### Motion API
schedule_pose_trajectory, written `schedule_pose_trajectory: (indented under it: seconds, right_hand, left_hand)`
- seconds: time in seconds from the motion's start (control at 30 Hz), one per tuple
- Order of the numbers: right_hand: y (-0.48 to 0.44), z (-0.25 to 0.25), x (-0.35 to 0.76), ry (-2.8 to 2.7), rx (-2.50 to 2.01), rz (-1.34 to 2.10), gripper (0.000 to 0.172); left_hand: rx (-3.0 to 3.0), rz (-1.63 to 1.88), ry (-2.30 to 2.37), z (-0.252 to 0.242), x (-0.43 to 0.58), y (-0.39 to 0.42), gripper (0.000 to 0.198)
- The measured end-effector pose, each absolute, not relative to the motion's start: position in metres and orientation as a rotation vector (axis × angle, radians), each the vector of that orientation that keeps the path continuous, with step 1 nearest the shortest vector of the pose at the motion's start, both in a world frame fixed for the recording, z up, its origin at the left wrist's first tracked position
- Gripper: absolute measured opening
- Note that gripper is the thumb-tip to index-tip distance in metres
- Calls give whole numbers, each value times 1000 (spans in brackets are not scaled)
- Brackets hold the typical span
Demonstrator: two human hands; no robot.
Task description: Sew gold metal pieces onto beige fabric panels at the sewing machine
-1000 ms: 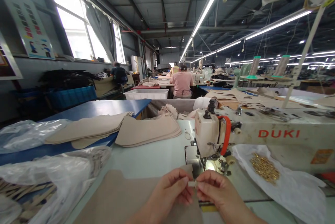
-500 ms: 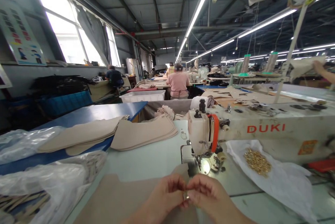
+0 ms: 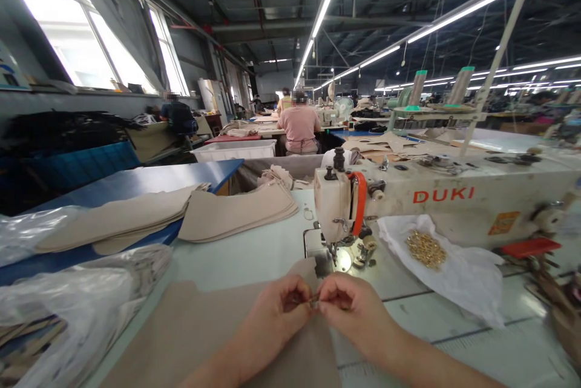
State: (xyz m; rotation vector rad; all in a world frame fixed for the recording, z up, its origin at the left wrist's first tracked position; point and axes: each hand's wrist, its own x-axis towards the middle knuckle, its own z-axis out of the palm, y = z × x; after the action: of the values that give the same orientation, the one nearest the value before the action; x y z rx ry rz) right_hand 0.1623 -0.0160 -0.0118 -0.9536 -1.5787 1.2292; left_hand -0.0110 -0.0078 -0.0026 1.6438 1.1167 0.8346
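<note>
My left hand (image 3: 276, 312) and my right hand (image 3: 354, 309) meet fingertip to fingertip just in front of the sewing machine (image 3: 330, 206). Both are closed in a pinch on a small metal piece (image 3: 314, 302), mostly covered by the fingers; its exact kind cannot be made out. Beneath the hands a flat taupe fabric panel (image 3: 204, 330) lies on the table, one narrow end reaching toward the needle area. To the right, a heap of small gold metal pieces (image 3: 425, 249) rests on a white cloth bag (image 3: 476, 284).
Stacked beige panels (image 3: 236, 212) lie left of the machine head, with another stack (image 3: 122, 218) on a blue table (image 3: 181, 179). Clear plastic bags (image 3: 91, 309) with beige strips are at the near left. A co-worker in pink (image 3: 298, 128) sits ahead.
The view has turned slightly right and down. My hands remain together at the small metal piece, with the right forearm now showing more. Another person's hand with fabric at far right has left view.
</note>
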Motion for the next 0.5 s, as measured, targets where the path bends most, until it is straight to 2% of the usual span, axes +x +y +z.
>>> schedule_pose_trajectory:
  seconds: [0.5]
  right_hand:
    - [-14,-19,158,-1486,-1070,1082,5]
  left_hand:
    - [1441,939,1033,-3,-5,-10,15]
